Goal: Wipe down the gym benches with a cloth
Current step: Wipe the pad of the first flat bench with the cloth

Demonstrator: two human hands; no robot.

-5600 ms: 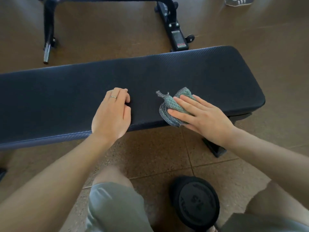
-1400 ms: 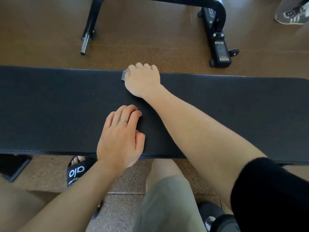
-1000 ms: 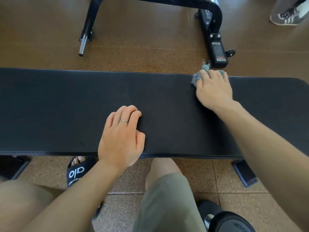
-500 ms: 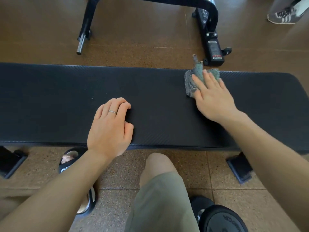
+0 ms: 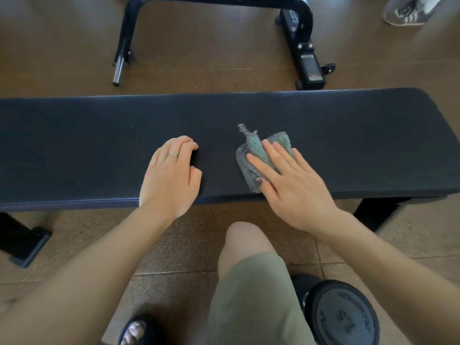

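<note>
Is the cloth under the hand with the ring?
No, the cloth lies under the right hand, while the ring is on the left hand, which rests bare on the bench.

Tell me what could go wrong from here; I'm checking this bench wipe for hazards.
The cloth sits bunched under the flat right hand near the bench pad's front edge, so a stroke may push it off. The dumbbell lies by the person's knee; shifting sideways could bump it.

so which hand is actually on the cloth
The right hand: its straight fingers press the green cloth flat on the bench pad. The left hand, wearing a ring, rests on bare pad.
</note>
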